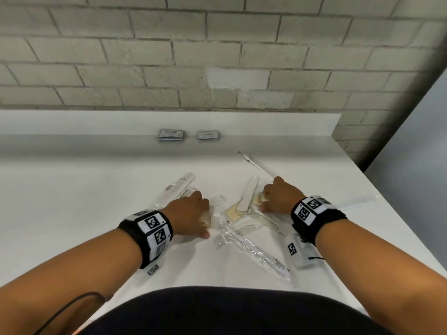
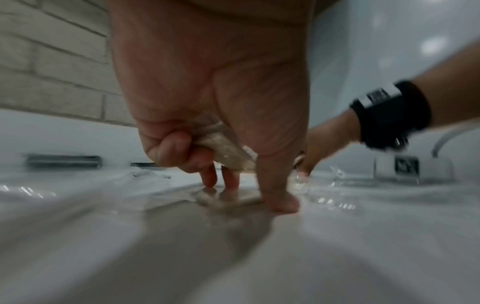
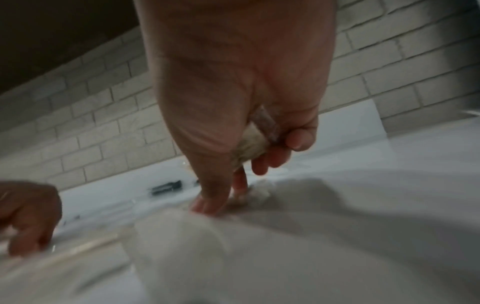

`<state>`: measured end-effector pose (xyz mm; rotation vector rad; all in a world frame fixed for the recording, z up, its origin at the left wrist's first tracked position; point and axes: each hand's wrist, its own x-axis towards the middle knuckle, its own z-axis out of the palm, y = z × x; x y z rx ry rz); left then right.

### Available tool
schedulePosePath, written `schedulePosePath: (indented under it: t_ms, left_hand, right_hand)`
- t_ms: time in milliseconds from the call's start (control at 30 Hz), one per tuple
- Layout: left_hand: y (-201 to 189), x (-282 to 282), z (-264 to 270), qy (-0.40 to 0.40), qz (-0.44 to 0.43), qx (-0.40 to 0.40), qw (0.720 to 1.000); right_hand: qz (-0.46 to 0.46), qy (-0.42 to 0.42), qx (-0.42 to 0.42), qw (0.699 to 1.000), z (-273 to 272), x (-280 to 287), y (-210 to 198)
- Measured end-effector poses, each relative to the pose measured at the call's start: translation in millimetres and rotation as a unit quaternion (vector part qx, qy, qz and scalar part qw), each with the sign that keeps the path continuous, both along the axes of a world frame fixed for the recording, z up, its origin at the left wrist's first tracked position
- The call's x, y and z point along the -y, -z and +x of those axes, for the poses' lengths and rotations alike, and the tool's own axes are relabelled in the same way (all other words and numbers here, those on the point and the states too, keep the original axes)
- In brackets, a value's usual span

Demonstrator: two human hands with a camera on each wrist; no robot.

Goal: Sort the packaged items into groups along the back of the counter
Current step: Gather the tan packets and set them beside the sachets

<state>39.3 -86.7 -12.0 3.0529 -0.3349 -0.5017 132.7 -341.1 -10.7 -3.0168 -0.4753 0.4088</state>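
Head view: left hand (image 1: 191, 211) gripped a cream packet (image 1: 205, 217) in its curled fingers, just left of the loose pile (image 1: 244, 221) mid-bench (image 1: 72, 201). Right hand (image 1: 278, 197) held another cream packet (image 1: 262, 198) at the pile's right edge. Two grey sachet stacks (image 1: 171, 135) sat behind the pile, by the back edge; long axes there ran left-right. Both hands looked about equally far from them.

Left wrist view: ring and little fingers (image 2: 179, 150) curled round the packet; other fingertips touched a flat wrapper (image 2: 241, 197).

Right wrist view: blurred; fingers (image 3: 280, 152) clamped the packet, thumb down on the pile.
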Motion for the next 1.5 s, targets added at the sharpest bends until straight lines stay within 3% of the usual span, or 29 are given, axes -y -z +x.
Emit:
schedulePosePath:
  t_ms: [133,300,367,500,733,800,867,967,1167,1500]
  left_hand:
    - [2,9,2,-0.032,-0.03,-0.016,0.999]
    - [-7,19,9,-0.03,0.021,0.004,0.999]
    - [-12,27,15,-0.062,-0.021,0.016,0.998]
    - [-17,63,32,-0.13,-0.114,0.013,0.985]
    - [4,101,35,-0.214,-0.114,-0.013,0.97]
    - [8,101,34,-0.209,-0.1,-0.018,0.973]
    - [6,104,33,-0.207,-0.09,-0.025,0.974]
    - [2,109,32,-0.213,-0.101,-0.023,0.971]
    - [5,102,30,-0.253,-0.128,-0.068,0.956]
    - [-25,44,6,-0.296,-0.141,-0.051,0.943]
  right_hand:
    - [0.016,-0.019,-0.002,1.0,1,1,7]
    - [-0.03,-0.01,0.012,0.999,-1,14,11]
    - [-0.033,0.001,0.011,0.999,-5,19,16]
    - [0.019,-0.002,0.018,1.0,-15,28,23]
    - [0.186,0.079,-0.127,0.971,-8,49,13]
    - [0.23,0.118,-0.086,0.962,1,53,8]
    - [0.218,0.129,-0.016,0.967,14,52,4]
    - [0.169,0.082,0.028,0.982,37,43,0]
    - [0.072,-0.044,-0.066,0.994,77,19,2]
    - [0.015,-0.216,-0.108,0.97,30,14,5]
